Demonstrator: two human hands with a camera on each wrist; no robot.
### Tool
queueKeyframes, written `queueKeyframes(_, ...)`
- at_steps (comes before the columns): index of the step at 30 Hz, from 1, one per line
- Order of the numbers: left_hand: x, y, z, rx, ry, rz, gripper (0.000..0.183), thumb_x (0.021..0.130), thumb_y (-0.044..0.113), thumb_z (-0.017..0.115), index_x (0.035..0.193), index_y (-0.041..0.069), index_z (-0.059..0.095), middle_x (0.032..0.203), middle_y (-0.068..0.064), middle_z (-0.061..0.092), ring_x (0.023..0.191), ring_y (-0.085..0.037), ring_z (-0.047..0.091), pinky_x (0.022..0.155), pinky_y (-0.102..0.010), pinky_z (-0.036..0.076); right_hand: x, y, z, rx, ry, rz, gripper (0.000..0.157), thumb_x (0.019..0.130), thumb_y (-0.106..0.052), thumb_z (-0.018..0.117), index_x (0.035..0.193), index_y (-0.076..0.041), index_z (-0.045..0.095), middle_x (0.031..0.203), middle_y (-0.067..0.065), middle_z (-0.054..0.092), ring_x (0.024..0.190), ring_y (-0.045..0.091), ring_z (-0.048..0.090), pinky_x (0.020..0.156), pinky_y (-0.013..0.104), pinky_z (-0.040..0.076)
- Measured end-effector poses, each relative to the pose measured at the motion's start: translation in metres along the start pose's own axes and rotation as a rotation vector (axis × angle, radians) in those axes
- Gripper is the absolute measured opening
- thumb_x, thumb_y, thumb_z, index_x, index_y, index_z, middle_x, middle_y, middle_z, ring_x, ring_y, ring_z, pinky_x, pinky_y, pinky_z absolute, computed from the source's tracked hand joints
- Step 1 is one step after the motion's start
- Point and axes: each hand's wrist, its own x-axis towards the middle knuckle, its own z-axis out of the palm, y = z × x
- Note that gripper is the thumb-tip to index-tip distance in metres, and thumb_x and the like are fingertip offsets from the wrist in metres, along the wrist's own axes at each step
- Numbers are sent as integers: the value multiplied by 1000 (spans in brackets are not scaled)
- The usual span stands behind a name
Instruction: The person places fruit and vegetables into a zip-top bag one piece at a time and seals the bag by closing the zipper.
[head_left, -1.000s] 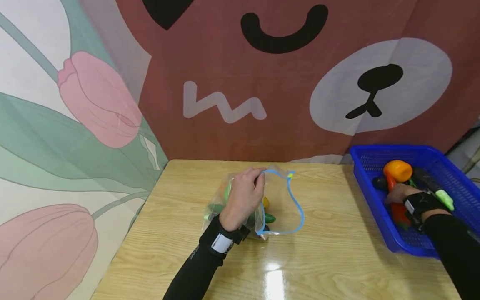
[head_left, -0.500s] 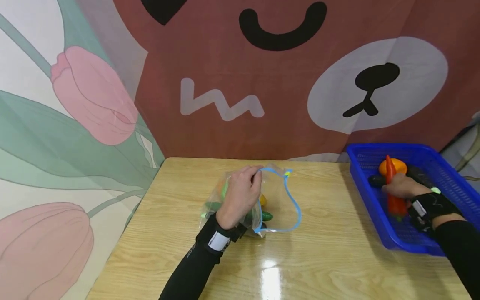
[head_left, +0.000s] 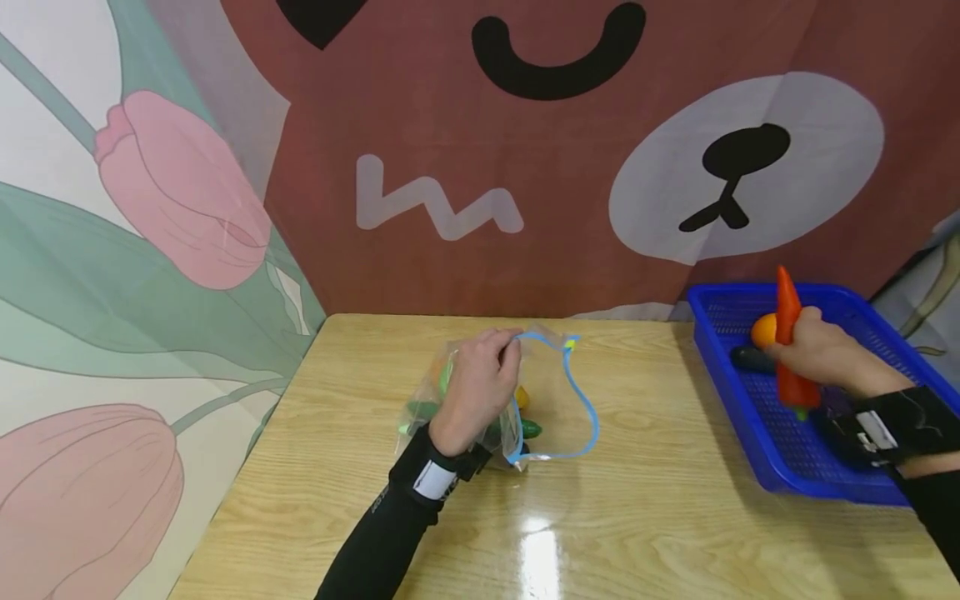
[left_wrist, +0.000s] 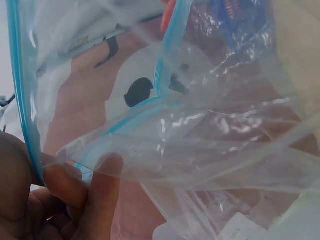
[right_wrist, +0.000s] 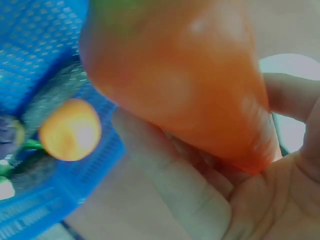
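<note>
In the head view my left hand [head_left: 480,387] pinches the upper rim of a clear zip bag [head_left: 557,404] edged in blue, its mouth spread toward the right. Inside the bag lie a yellow item [head_left: 522,398] and green vegetables [head_left: 530,429], partly hidden by that hand. The left wrist view shows thumb and fingers gripping the bag [left_wrist: 210,120] by its edge. My right hand [head_left: 825,354] holds a long red pepper [head_left: 787,308] above the blue basket, tip up and green stem down. Its fingers wrap the pepper [right_wrist: 180,75] in the right wrist view.
The blue plastic basket [head_left: 741,425] stands at the table's right side. An orange round item [head_left: 764,331] and a dark elongated vegetable [head_left: 752,359] lie in it; the right wrist view also shows a purple item [right_wrist: 9,135]. A printed cloth [head_left: 450,275] hangs behind the wooden table [head_left: 645,517].
My right hand has gripped the red pepper among the basket's vegetables and lifted it up, turning it upright. The left hand keeps its hold on the bag's rim.
</note>
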Motion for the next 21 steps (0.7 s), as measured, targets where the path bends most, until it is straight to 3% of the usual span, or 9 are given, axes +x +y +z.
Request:
queueKeyframes(8,0,1,-1,3,14,-4,26,96,8,48,107,-1,69,66,1,49,49,-8,42,45,-21,35,-27,-52,-3,98,20,-94,64,92,-25,60,114,22,21,86,29,51,64,25,60,55,41,50)
queueKeyframes(21,-1,2,-2,-3,10,-15,26,96,9,48,107,-2,69,68,0,51,51,-8,44,45,-21,36,-55,-123,16,212,-1,-289,52,94,-24,59,115,12,29,89,20,54,71,22,59,59,36,48)
